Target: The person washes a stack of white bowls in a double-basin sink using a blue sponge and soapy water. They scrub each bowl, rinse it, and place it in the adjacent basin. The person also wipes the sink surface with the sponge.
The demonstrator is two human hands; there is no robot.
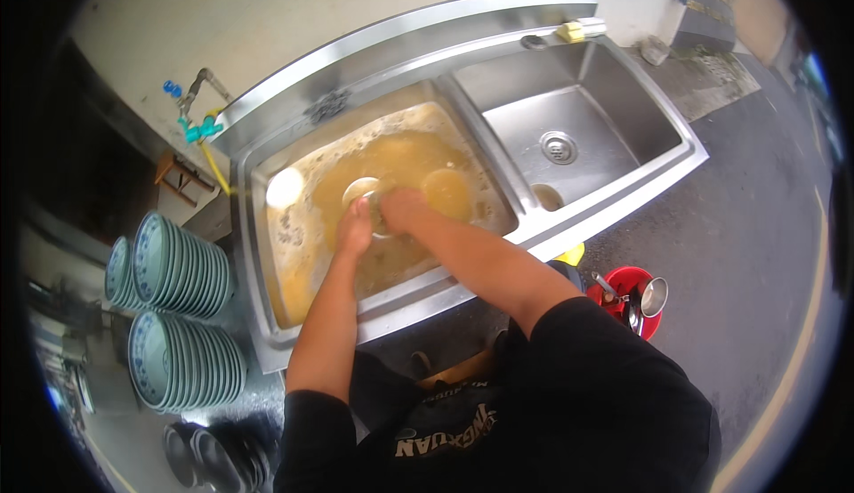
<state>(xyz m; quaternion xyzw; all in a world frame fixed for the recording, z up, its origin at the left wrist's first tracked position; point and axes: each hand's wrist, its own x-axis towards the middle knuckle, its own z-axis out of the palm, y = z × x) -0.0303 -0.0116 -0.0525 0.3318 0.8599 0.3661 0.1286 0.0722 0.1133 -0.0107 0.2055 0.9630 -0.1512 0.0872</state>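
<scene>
Murky, foamy water [293, 273] fills the left basin of a stainless steel double sink [427, 293]. My left hand [355, 227] grips the near left rim of a pale dish [363, 187], with the thumb up along it. My right hand [402, 210] is on the dish's right side, blurred; whether it holds a sponge or cloth cannot be told. Another round dish [448, 192] lies under the water to the right of my right hand. A white round dish [285, 188] shows at the basin's left side.
Stacked patterned bowls [183, 269] and more bowls [187, 361] stand left of the sink, dark dishes [217, 456] below them. The right basin [560, 126] has a drain. A teal tap [200, 130] is at upper left. A red tub [624, 279] with metal utensils sits on the floor at right.
</scene>
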